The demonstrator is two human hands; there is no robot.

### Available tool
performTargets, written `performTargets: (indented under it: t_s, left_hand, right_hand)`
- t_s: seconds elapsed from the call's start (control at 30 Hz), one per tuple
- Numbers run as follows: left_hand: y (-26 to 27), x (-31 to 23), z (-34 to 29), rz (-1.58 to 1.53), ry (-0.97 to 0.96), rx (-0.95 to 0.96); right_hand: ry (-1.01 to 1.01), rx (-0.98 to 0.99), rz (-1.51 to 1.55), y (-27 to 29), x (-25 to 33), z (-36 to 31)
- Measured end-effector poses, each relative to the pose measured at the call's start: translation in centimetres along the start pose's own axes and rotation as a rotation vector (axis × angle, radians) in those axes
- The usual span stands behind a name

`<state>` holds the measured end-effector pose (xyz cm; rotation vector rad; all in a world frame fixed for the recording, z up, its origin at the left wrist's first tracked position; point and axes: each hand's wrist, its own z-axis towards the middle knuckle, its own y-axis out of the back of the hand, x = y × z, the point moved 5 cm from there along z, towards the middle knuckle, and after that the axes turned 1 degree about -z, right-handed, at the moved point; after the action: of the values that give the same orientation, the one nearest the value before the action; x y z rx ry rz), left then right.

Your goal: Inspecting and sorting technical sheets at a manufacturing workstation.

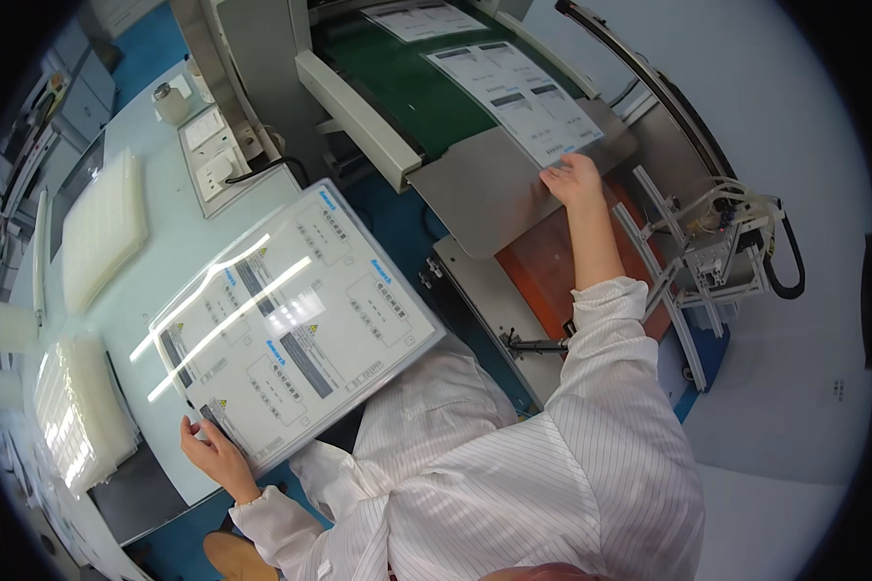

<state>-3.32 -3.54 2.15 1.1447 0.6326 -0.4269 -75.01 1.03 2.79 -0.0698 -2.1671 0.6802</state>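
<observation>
Left hand (pixel 221 459) was right at the corner of the pile of printed sheets (pixel 295 334) closest to the person, fingers a bit spread and curled along the edge. Couldn't tell if it was gripping or just resting there. Pile looked thick and pretty glossy, so my guess is it'd be stiff and kinda heavy as a lump, with the top sheets wanting to slide. I'd take it by two opposite edges and keep fingers off the shiny face. It lay up and to the right of that hand, partly on the pale table (pixel 170 247), with its near side sticking out over the edge by the person's lap.

Right hand (pixel 574 181) was farther out, palm turned up, fingers close together at the near end of a loose printed sheet (pixel 531 102). Can't say whether it really had a pinch on it. That one looked light and bendy, probably easy to crease, so a corner or the rim seems the safe spot. It stretched away from the fingertips, near end over the metal plate (pixel 470 208), the rest back on the green belt (pixel 378 87). Another sheet (pixel 421 17) lay beyond it.
</observation>
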Motion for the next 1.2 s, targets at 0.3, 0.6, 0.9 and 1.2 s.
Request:
performTargets:
  t_s: [0.3,0.6,0.9,1.2]
  left_hand:
    - [0.2,-0.6,-0.3,0.129,-0.095,-0.094]
    - [1.0,-1.1,-0.3,0.116,-0.073,-0.113]
    - [1.6,-1.8,-0.2,0.077,0.002,-0.148]
    - [3.6,-1.1,-0.6,-1.219,0.395,0.09]
  right_hand:
    - [-0.121,-0.202,-0.053,2.7,-0.2,3.9]
    - [0.491,0.141,-0.319,-7.5,1.7,-2.7]
    - [0.68,1.335,-0.211,-18.5,-0.1,-28.6]
    - [-0.122,1.36,-0.58,-12.8,-11.3,-25.5]
